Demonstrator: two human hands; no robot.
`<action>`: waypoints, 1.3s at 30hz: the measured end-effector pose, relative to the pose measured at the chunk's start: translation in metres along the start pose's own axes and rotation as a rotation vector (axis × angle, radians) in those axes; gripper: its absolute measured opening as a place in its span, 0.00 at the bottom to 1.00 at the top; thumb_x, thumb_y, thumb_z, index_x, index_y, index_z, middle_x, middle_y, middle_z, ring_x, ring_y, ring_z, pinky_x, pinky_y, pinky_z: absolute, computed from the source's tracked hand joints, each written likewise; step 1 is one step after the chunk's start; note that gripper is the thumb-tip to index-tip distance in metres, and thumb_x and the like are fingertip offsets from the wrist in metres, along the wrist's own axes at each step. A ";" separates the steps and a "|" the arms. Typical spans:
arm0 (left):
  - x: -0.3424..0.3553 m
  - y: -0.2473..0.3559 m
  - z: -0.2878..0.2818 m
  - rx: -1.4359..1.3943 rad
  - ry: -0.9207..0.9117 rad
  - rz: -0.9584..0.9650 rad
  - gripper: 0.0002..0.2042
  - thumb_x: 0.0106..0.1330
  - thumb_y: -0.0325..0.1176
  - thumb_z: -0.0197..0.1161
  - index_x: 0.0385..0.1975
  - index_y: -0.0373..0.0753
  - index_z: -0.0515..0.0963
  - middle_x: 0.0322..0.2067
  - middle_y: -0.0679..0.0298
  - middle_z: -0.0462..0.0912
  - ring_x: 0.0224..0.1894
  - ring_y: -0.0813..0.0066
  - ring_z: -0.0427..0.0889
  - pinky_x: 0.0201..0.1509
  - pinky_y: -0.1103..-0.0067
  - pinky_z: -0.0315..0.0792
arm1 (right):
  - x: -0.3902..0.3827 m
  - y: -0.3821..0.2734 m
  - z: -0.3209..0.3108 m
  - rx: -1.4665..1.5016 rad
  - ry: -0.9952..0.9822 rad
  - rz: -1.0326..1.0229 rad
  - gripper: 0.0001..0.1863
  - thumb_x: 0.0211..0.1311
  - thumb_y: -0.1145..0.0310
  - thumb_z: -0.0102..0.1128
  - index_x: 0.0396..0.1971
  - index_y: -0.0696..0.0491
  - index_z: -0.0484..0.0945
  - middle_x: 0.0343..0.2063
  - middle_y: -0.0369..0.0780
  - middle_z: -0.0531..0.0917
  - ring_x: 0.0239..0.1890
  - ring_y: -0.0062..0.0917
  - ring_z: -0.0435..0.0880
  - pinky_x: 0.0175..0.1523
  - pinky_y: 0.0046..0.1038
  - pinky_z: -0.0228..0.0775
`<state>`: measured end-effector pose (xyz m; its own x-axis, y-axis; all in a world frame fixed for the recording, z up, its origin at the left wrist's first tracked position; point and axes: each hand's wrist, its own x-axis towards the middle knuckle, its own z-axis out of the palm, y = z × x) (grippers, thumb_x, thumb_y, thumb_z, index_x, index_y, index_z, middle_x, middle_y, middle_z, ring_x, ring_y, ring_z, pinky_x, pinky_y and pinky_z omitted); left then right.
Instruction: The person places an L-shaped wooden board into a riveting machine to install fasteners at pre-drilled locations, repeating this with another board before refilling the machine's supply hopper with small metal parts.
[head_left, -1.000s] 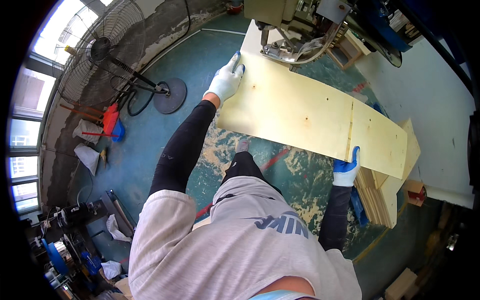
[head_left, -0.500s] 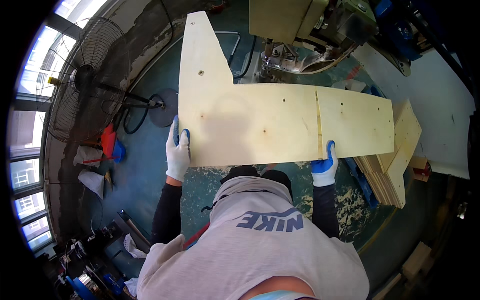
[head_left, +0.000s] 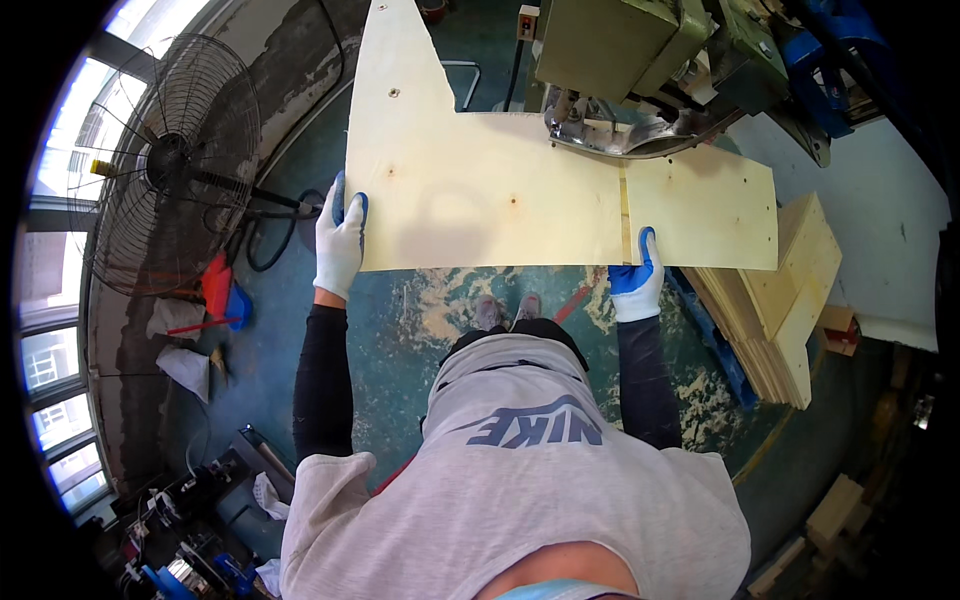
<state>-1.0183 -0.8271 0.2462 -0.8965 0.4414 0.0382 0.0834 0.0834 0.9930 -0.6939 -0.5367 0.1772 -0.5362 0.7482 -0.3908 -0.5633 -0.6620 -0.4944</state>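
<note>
A large pale L-shaped plywood panel (head_left: 480, 190) spans the space in front of me, a narrow strip running across its right part. My left hand (head_left: 340, 245), in a white and blue glove, grips its left edge with the thumb on top. At the near edge, close to the strip, my right hand (head_left: 637, 285) holds the panel, thumb on top and the other fingers hidden underneath. The far edge lies beneath the curved metal part (head_left: 640, 145) of an olive-green machine (head_left: 620, 50). Whether they touch, I cannot tell.
A stack of cut plywood panels (head_left: 780, 300) stands at the right. On the left are a large wire-cage fan (head_left: 168, 160), a red scoop (head_left: 215, 282) and pale bags (head_left: 183, 370). Wood chips (head_left: 440, 305) litter the green floor, and black machinery (head_left: 190, 500) stands at lower left.
Both hands have carried the plywood panel forward and slightly left, away from my body. Its far edge has come under the machine's curved metal part.
</note>
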 end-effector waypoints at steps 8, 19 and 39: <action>0.028 -0.007 0.001 0.118 -0.029 -0.092 0.27 0.74 0.31 0.60 0.71 0.31 0.63 0.52 0.61 0.82 0.46 0.81 0.79 0.50 0.84 0.73 | 0.015 -0.003 0.014 -0.035 0.032 -0.005 0.20 0.75 0.62 0.55 0.60 0.56 0.74 0.55 0.42 0.81 0.56 0.34 0.83 0.57 0.37 0.81; 0.041 -0.014 0.002 0.242 -0.122 -0.176 0.31 0.74 0.36 0.61 0.73 0.32 0.60 0.57 0.55 0.80 0.53 0.74 0.79 0.59 0.80 0.71 | 0.016 0.001 0.009 -0.050 0.045 -0.013 0.20 0.75 0.61 0.55 0.61 0.54 0.73 0.54 0.43 0.81 0.54 0.34 0.84 0.54 0.40 0.83; 0.047 -0.010 0.000 0.049 -0.070 -0.136 0.25 0.76 0.27 0.54 0.72 0.33 0.63 0.55 0.62 0.79 0.46 0.83 0.78 0.50 0.84 0.74 | 0.016 -0.102 -0.018 0.093 -0.002 -0.272 0.29 0.74 0.48 0.55 0.63 0.54 0.70 0.59 0.43 0.78 0.61 0.37 0.78 0.67 0.41 0.71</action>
<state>-1.0612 -0.8071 0.2375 -0.8685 0.4844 -0.1054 -0.0137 0.1891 0.9819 -0.6342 -0.4563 0.2076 -0.3587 0.8987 -0.2523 -0.7420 -0.4386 -0.5071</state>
